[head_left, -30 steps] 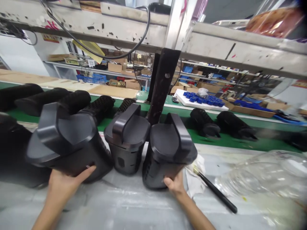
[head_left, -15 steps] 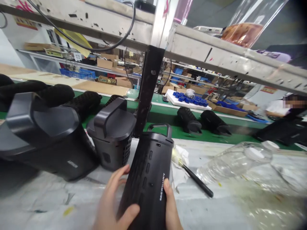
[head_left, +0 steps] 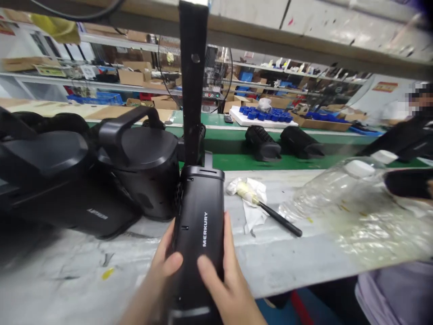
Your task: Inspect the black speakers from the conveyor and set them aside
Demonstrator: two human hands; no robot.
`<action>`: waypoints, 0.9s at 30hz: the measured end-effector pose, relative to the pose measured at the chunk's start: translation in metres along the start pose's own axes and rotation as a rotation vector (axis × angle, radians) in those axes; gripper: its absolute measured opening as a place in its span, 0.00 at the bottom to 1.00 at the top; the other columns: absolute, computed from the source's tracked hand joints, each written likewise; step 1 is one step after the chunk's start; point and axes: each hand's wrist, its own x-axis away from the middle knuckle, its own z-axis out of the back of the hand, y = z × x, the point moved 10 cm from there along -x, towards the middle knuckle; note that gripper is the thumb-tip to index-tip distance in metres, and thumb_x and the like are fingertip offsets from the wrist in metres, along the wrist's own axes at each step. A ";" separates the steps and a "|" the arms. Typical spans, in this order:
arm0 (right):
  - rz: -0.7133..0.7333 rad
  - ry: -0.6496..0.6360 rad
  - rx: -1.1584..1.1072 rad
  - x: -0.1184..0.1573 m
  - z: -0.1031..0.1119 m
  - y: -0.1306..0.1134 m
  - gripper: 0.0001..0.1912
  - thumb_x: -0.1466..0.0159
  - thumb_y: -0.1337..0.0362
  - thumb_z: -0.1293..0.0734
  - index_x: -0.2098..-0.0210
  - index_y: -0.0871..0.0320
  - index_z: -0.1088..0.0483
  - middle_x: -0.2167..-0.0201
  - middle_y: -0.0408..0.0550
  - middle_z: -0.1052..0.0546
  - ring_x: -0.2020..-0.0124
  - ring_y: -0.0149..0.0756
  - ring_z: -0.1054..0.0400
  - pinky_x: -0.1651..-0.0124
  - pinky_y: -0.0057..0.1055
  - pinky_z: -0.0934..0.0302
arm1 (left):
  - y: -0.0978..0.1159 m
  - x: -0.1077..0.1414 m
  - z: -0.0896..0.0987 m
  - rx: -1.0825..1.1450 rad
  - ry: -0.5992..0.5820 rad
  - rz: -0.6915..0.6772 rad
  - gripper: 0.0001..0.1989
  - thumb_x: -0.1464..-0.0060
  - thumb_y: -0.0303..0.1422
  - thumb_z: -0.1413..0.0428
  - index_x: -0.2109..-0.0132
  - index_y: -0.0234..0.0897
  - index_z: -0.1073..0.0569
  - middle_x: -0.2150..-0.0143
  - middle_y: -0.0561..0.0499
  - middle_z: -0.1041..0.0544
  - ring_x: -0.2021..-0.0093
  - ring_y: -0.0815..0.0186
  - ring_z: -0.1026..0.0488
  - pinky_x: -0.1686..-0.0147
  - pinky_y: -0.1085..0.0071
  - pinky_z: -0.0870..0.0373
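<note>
Between my two hands is a black portable speaker point(head_left: 192, 203) with a handle at its far end and MERKURY printed in white along its face. My left hand point(head_left: 160, 266) grips its left side, thumb on the front edge. On the opposite side, my right hand point(head_left: 228, 275) wraps the casing, its thumb lying just below the lettering. Close to the left stands another black speaker point(head_left: 142, 149) with a large handle. Beside that one leans a further black speaker point(head_left: 98, 198), also marked with white lettering.
A black-handled brush point(head_left: 279, 219) rests with its pale head on crumpled white tissue point(head_left: 255, 216). Clear plastic bottles point(head_left: 324, 189) lie on the right. A black post point(head_left: 194, 85) rises ahead. Two black speakers point(head_left: 262, 142) lie on the green belt point(head_left: 226, 160). Another person's sleeve point(head_left: 395, 289) shows at lower right.
The speaker in my hands has turned, so its slotted side has gone from sight and the MERKURY face points at me. My right thumb has moved onto that face. The view has tilted down.
</note>
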 end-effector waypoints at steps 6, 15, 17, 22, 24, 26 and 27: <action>-0.030 -0.179 -0.182 0.027 -0.012 0.013 0.56 0.40 0.63 0.30 0.28 0.47 0.74 0.27 0.44 0.54 0.27 0.39 0.57 0.28 0.41 0.54 | -0.001 0.003 -0.011 -0.006 -0.109 0.021 0.48 0.60 0.48 0.32 0.34 0.45 0.41 0.52 0.46 0.21 0.57 0.55 0.21 0.59 0.68 0.22; -0.054 -0.135 -0.029 0.014 -0.004 0.004 0.48 0.33 0.51 0.35 0.29 0.49 0.74 0.26 0.47 0.61 0.26 0.35 0.63 0.26 0.38 0.62 | 0.001 -0.003 -0.014 0.002 -0.127 -0.013 0.50 0.58 0.48 0.33 0.32 0.39 0.45 0.41 0.40 0.27 0.45 0.46 0.26 0.49 0.61 0.24; -0.021 -0.252 -0.035 0.013 -0.007 0.005 0.56 0.36 0.49 0.32 0.29 0.55 0.78 0.26 0.52 0.65 0.26 0.37 0.65 0.26 0.38 0.64 | -0.004 -0.002 -0.011 -0.003 -0.128 0.025 0.49 0.57 0.49 0.34 0.33 0.40 0.45 0.45 0.40 0.24 0.50 0.47 0.23 0.54 0.61 0.22; 0.022 -0.394 -0.141 0.008 -0.012 0.007 0.66 0.39 0.43 0.31 0.33 0.63 0.88 0.27 0.61 0.60 0.26 0.37 0.61 0.28 0.37 0.56 | -0.001 -0.001 -0.009 -0.006 -0.097 0.020 0.49 0.58 0.51 0.34 0.34 0.39 0.44 0.44 0.40 0.25 0.52 0.49 0.22 0.52 0.62 0.23; 0.045 -0.359 -0.135 0.005 -0.010 0.006 0.65 0.39 0.41 0.31 0.32 0.64 0.85 0.28 0.63 0.56 0.28 0.37 0.55 0.29 0.35 0.54 | 0.004 -0.001 -0.011 -0.032 -0.070 -0.002 0.50 0.59 0.52 0.34 0.34 0.38 0.44 0.40 0.39 0.28 0.47 0.46 0.25 0.49 0.61 0.24; 0.065 -0.248 -0.100 0.002 -0.002 0.003 0.57 0.38 0.40 0.33 0.30 0.62 0.74 0.28 0.62 0.52 0.29 0.38 0.51 0.32 0.33 0.47 | 0.013 0.001 -0.013 -0.131 -0.011 -0.066 0.51 0.62 0.54 0.33 0.35 0.37 0.41 0.36 0.39 0.32 0.38 0.43 0.33 0.47 0.63 0.25; 0.075 -0.162 -0.078 0.000 0.004 0.001 0.52 0.37 0.39 0.35 0.31 0.60 0.68 0.29 0.61 0.50 0.30 0.39 0.49 0.33 0.32 0.44 | 0.018 0.002 -0.015 -0.194 0.020 -0.103 0.53 0.63 0.54 0.32 0.35 0.37 0.41 0.34 0.40 0.34 0.34 0.42 0.38 0.46 0.64 0.26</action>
